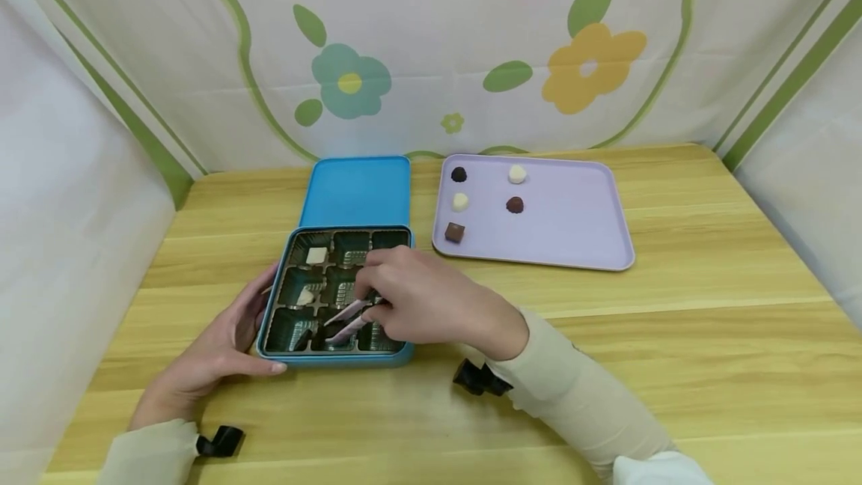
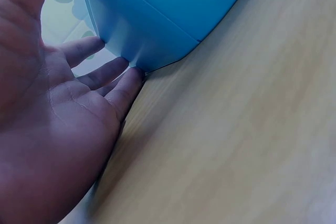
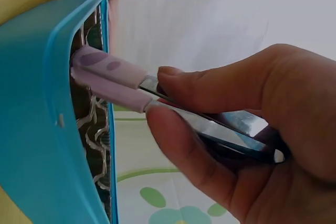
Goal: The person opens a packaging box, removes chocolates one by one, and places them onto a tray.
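My right hand [image 1: 420, 298] pinches small metal tongs [image 3: 210, 127] with lilac tips [image 3: 113, 69]. The tips reach down into the front middle compartment of a blue box [image 1: 337, 360]; I cannot tell whether anything is between them. A dark plastic insert [image 1: 323, 305] splits the box into several compartments. White square chocolate [image 1: 316, 255] sits at the back left, a white piece [image 1: 306, 296] in the middle left, and a dark piece [image 1: 304, 340] at the front left. My left hand [image 1: 225, 343] rests fingertips against the box's left side, thumb at its front corner.
Behind the box lies a flat blue lid [image 1: 357, 189]. To the right, a lilac tray [image 1: 566, 215] carries several chocolates, among them a brown square [image 1: 454, 232], a white piece [image 1: 517, 174] and a brown round one [image 1: 515, 204]. A flowered cloth [image 1: 404, 36] hangs behind the wooden table [image 1: 673, 335].
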Demonstrator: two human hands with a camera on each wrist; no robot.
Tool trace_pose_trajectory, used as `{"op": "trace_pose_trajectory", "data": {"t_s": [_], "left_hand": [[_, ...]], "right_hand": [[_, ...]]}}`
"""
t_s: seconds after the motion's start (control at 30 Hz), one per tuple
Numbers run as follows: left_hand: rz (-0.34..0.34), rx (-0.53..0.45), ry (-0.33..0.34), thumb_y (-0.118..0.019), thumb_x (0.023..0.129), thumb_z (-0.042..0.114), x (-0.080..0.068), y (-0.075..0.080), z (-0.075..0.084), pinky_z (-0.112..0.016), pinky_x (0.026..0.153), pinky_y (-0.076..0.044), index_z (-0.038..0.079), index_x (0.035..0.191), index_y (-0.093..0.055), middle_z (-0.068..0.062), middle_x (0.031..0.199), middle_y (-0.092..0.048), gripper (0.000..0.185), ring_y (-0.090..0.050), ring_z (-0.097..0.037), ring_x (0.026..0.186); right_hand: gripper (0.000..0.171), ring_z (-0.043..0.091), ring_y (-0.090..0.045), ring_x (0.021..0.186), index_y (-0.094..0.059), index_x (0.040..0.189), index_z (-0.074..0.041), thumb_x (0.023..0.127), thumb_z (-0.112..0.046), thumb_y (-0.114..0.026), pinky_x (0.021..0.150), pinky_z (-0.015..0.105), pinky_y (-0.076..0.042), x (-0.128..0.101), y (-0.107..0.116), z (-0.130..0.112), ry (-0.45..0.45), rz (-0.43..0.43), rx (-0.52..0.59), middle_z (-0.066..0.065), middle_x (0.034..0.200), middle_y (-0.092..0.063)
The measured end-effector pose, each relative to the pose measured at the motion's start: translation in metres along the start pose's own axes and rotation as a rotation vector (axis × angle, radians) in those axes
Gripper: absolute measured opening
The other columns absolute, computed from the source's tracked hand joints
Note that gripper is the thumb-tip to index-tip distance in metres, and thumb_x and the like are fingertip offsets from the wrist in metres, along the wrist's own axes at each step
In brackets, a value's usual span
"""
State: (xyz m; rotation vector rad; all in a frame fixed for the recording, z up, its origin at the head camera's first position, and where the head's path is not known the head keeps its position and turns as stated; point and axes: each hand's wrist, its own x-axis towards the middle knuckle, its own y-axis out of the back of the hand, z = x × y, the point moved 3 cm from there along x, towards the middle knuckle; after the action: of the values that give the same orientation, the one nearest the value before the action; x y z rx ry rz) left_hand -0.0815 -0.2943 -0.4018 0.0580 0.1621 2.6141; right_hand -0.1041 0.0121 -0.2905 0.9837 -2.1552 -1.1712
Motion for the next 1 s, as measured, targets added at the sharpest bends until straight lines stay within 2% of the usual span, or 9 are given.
{"op": "trace_pose_trajectory", "data": {"t_s": [0.17, 0.33, 0.47, 0.67, 0.87, 1.0], "left_hand": [[0.005, 0.000, 0.017, -0.083, 0.071, -0.023, 0.001, -0.001, 0.002, -0.008, 0.116, -0.034, 0.017, 0.175, -0.010, -0.007, 0.179, -0.018, 0.134, -0.037, 0.004, 0.153], [0.006, 0.000, 0.022, -0.083, 0.071, -0.023, 0.001, -0.002, 0.001, -0.008, 0.116, -0.034, 0.018, 0.175, -0.010, -0.007, 0.179, -0.018, 0.134, -0.037, 0.004, 0.153], [0.015, 0.003, 0.031, -0.084, 0.070, -0.023, 0.000, -0.001, 0.001, -0.008, 0.115, -0.035, 0.018, 0.175, -0.010, -0.008, 0.180, -0.017, 0.134, -0.037, 0.006, 0.153], [0.021, 0.005, 0.038, -0.084, 0.070, -0.022, 0.000, -0.001, 0.002, -0.008, 0.115, -0.035, 0.018, 0.175, -0.011, -0.009, 0.180, -0.016, 0.134, -0.037, 0.005, 0.152], [0.018, 0.004, 0.043, -0.084, 0.070, -0.022, -0.001, -0.001, 0.002, -0.008, 0.115, -0.034, 0.019, 0.175, -0.010, -0.010, 0.180, -0.016, 0.134, -0.037, 0.005, 0.153], [0.017, 0.005, 0.047, -0.084, 0.071, -0.021, -0.001, -0.001, 0.002, -0.008, 0.115, -0.034, 0.020, 0.175, -0.010, -0.011, 0.180, -0.016, 0.134, -0.037, 0.004, 0.152]], "right_hand": [[0.012, 0.014, -0.063, 0.088, -0.081, 0.110, -0.010, 0.100, -0.014, -0.077, 0.075, 0.025, -0.051, -0.004, 0.005, 0.008, -0.006, 0.030, 0.072, 0.003, 0.109, -0.074], [0.012, 0.011, -0.062, 0.081, -0.083, 0.108, -0.010, 0.097, -0.016, -0.081, 0.072, 0.024, -0.050, -0.012, 0.014, 0.022, -0.020, 0.109, 0.167, 0.001, 0.103, -0.075], [0.011, 0.012, -0.066, 0.075, -0.084, 0.103, -0.008, 0.093, -0.010, -0.084, 0.068, 0.025, -0.057, -0.018, 0.019, 0.037, -0.030, 0.187, 0.322, 0.002, 0.096, -0.076], [0.013, 0.025, -0.078, 0.071, -0.082, 0.106, -0.004, 0.093, -0.003, -0.082, 0.068, 0.038, -0.066, -0.029, 0.022, 0.059, -0.122, 0.215, 0.611, 0.009, 0.103, -0.078], [0.017, 0.026, -0.078, 0.075, -0.081, 0.111, -0.002, 0.095, -0.003, -0.081, 0.074, 0.043, -0.067, -0.048, 0.032, 0.086, -0.266, 0.262, 0.759, 0.014, 0.103, -0.078], [0.021, 0.022, -0.078, 0.076, -0.079, 0.116, 0.002, 0.096, -0.004, -0.080, 0.076, 0.043, -0.067, -0.068, 0.042, 0.108, -0.369, 0.338, 0.818, 0.013, 0.100, -0.079]]}}
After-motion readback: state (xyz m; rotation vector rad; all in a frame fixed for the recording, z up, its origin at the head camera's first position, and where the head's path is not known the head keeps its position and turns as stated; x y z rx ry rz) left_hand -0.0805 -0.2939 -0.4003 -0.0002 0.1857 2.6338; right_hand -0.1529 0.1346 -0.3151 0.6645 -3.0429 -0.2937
